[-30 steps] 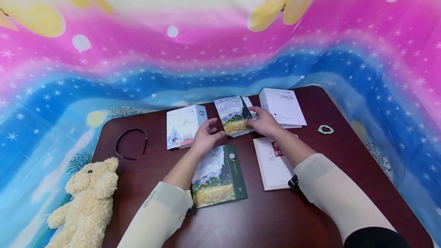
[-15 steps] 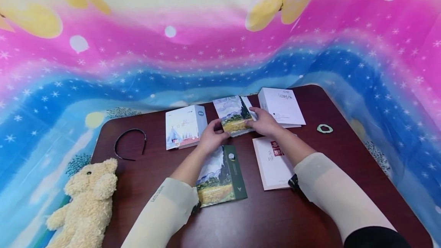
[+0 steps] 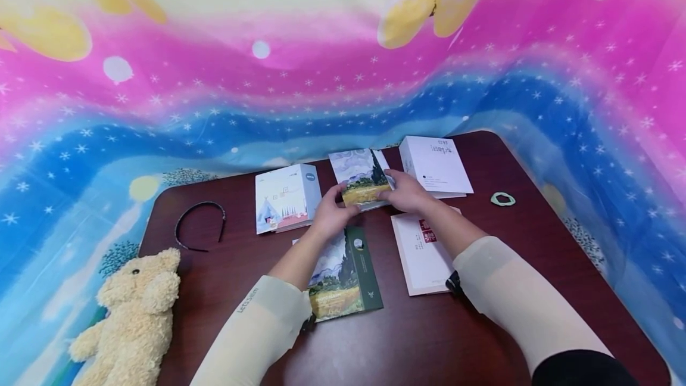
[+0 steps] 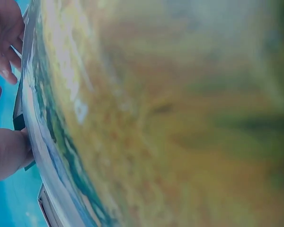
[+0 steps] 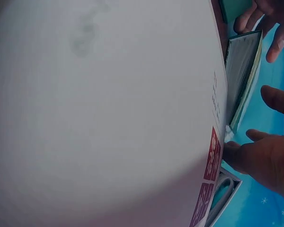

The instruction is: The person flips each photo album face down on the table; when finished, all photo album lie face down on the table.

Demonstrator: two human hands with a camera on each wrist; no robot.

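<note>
A booklet with a painted landscape cover (image 3: 358, 170) sits at the back middle of the table, leaning back a little. My left hand (image 3: 329, 214) holds its lower left side, thumb toward the front. My right hand (image 3: 409, 192) grips its right edge. A matching landscape booklet with a green spine (image 3: 340, 285) lies below, partly under my left forearm. Under my right forearm is a white booklet with red print (image 3: 420, 261), whose cover (image 5: 109, 118) fills much of the right wrist view. Blurred landscape artwork (image 4: 156, 132) fills most of the left wrist view.
A white tent-picture booklet (image 3: 284, 195) stands at back left, another white booklet (image 3: 436, 165) at back right. A dark headband (image 3: 199, 225) and a cream plush toy (image 3: 134, 320) are at left. A green hair tie (image 3: 502, 199) lies at right. A patterned cloth (image 3: 300, 118) hangs behind.
My left hand has moved right and taken hold of the painted booklet's left side. My right hand keeps its grip. The booklet has barely moved.
</note>
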